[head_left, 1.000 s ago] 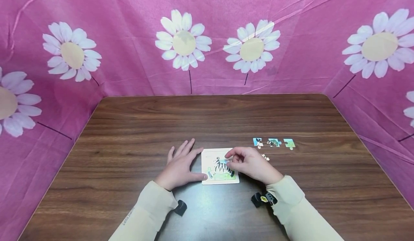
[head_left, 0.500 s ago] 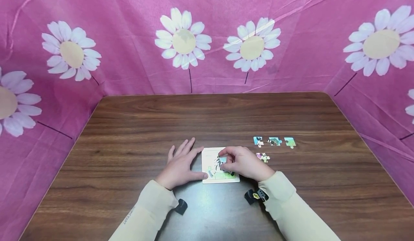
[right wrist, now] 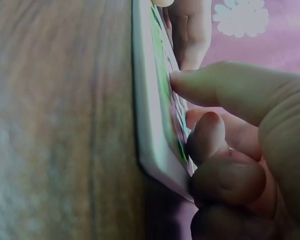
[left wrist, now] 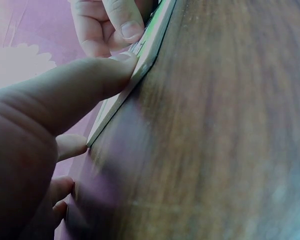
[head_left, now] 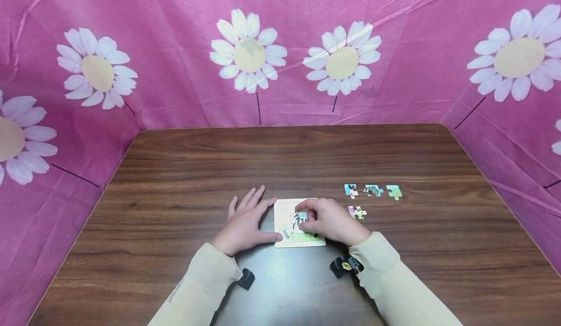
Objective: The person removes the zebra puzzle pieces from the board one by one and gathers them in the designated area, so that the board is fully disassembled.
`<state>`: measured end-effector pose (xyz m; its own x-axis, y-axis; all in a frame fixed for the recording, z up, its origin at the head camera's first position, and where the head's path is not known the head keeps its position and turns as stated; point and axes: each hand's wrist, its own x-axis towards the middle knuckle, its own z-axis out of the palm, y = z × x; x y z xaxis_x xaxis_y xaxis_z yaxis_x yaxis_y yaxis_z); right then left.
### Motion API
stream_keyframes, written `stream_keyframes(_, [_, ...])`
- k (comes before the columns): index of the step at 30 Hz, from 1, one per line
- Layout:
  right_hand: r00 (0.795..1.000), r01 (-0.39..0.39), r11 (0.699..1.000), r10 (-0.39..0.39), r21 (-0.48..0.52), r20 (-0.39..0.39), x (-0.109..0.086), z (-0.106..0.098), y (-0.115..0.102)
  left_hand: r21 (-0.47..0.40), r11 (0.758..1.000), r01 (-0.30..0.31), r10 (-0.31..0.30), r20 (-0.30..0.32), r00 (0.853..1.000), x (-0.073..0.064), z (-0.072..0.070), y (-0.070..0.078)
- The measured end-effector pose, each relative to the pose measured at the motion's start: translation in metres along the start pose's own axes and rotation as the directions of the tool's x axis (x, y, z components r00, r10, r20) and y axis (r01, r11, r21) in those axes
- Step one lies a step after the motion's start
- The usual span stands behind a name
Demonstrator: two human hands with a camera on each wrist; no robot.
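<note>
A pale square puzzle board (head_left: 284,204) with a partly covered zebra picture lies on the table. My left hand (head_left: 242,226) spreads its fingers beside the board, its thumb resting on the lower left edge and its index fingertip at the upper left corner. Over the picture, my right hand (head_left: 331,220) has thumb and index finger set on either side of a blue, black and white puzzle piece (head_left: 302,216), pinching it at the board's surface. In the right wrist view the thumb (right wrist: 195,85) touches the picture, while the other fingers curl beneath the palm.
Beyond the right hand lie several loose pieces: a blue one (head_left: 350,190), a blue-green one (head_left: 373,190), a green one (head_left: 394,191) and a purple-green one (head_left: 357,212). The brown wooden table (head_left: 197,165) meets a pink flowered cloth (head_left: 175,73) behind.
My right hand has slid left across the board onto the zebra's body, uncovering the purple-green piece behind it. My left hand has kept its place.
</note>
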<state>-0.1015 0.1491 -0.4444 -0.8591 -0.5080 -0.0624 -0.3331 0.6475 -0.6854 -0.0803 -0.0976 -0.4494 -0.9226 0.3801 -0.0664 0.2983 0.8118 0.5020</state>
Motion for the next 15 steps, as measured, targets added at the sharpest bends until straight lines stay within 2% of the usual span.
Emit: stream_keyframes(15, [1.000, -0.003, 0.999, 0.003, 0.051, 0.003, -0.0002, 0.0004, 0.0011, -0.003, 1.000, 0.001, -0.001, -0.001, 1.000, 0.0010, 0.0010, -0.0007])
